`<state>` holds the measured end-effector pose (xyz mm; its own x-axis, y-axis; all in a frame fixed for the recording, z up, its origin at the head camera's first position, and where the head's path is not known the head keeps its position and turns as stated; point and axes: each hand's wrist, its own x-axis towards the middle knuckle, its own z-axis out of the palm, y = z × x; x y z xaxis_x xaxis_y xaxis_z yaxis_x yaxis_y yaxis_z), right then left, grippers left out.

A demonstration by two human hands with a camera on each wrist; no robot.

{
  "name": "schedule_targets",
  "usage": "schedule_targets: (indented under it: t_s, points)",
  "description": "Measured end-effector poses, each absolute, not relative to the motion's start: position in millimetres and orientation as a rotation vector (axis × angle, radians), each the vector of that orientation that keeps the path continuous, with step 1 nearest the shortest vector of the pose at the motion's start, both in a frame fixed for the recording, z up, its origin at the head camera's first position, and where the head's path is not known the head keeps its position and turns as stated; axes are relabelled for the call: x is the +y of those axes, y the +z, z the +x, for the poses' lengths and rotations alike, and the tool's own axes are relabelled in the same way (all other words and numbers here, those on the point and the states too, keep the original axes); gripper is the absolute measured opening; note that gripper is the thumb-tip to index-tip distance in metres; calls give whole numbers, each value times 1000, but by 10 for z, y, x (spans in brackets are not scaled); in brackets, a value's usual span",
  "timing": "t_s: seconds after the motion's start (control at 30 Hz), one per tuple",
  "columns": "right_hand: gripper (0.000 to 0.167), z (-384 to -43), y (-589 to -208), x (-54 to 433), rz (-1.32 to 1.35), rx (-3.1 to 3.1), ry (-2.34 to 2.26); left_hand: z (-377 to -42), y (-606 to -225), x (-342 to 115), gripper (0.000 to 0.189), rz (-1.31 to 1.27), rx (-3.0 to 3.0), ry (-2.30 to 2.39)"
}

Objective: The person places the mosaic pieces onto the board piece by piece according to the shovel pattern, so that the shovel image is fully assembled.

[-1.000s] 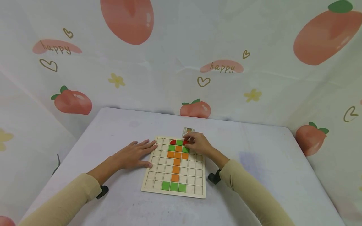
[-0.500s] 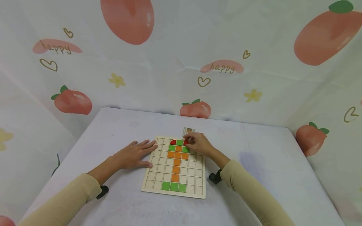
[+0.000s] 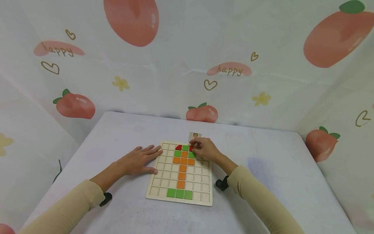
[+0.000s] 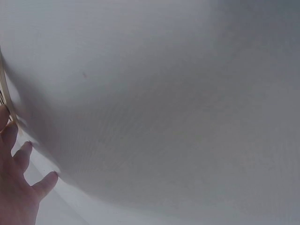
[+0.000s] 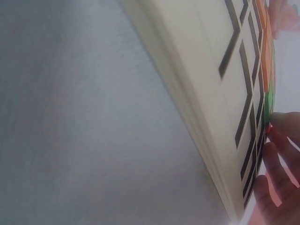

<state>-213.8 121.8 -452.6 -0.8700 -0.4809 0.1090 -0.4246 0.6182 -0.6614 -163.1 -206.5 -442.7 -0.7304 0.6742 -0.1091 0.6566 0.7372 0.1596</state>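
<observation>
A pale wooden grid board point(image 3: 197, 178) lies flat on the table, filled down its middle with orange tiles point(image 3: 182, 168) and green tiles point(image 3: 179, 193). My left hand point(image 3: 138, 161) is spread, its fingertips and thumb on the board's left edge. At the far row, the thumb and index finger of my right hand point(image 3: 205, 149) pinch a red tile point(image 3: 191, 148), which they partly cover. A curved red tile point(image 3: 178, 148) sits in the same row, with a green tile between the two. In the right wrist view, a sliver of red shows at the fingertips point(image 5: 276, 119).
Just beyond the board lies a small card point(image 3: 195, 134) printed with a grid, partly behind my right hand. The white table point(image 3: 251, 201) meets a fruit-patterned cloth point(image 3: 169, 65) at the back. Black wrist mounts point(image 3: 222, 184) hang under both sleeves.
</observation>
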Motion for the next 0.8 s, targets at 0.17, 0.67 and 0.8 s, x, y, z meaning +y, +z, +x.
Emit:
schedule_targets:
  t_s: [0.17,0.67,0.8]
  points:
    - [28,-2118,-4512,1279,-760,2743,-1106,-1642,-4441,-2067,86,1079,2773,156]
    - [30,-2043,-4322,2168,-686,2908,-993,-1676,-4371,-2061,87,1086,2766,86]
    - [36,-1971,-4260,2512,-634,3022,-886,-1702,-4331,-2044,85,1086,2764,71]
